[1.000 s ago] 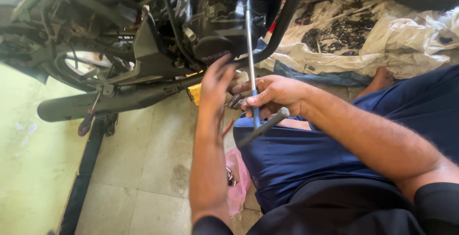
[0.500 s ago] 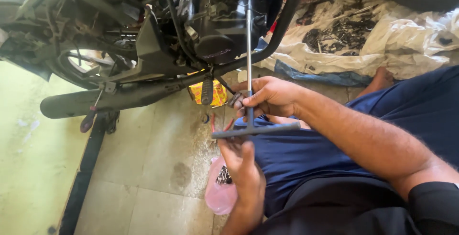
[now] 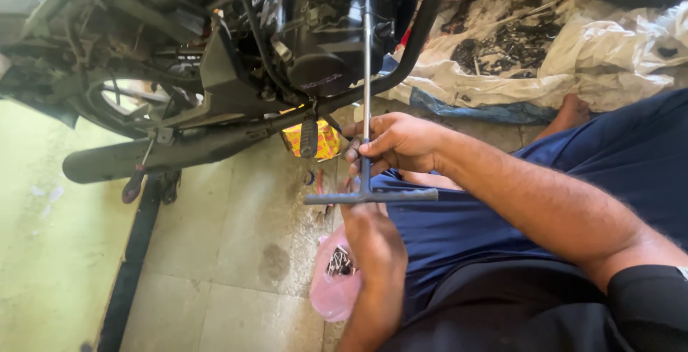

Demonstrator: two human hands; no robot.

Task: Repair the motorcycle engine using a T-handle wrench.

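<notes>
Right hand (image 3: 393, 143) grips the shaft of a long T-handle wrench (image 3: 366, 101) approx. mid-length, fingers (image 3: 356, 153) wrapped tight round the steel rod. Wrench stands nearly upright in the view, far end up at the motorcycle engine (image 3: 326, 51), crossbar at the near end, just below the right hand. Left hand (image 3: 373, 241) sits under the crossbar, touching it from below; fingers hidden behind the bar, so can't tell if curled round it or just resting.

Motorcycle lies across the top of view, black exhaust pipe (image 3: 172, 153) running left along the tiled floor (image 3: 236, 251). Yellow packet (image 3: 326, 140) on the floor under the engine, next to a footpeg. Pink plastic bag (image 3: 335, 287) w/ bolts inside lies by the left forearm. White sheet (image 3: 545, 65) w/ dark metal parts spread on it at upper right. Person's legs in dark blue fill the right side.
</notes>
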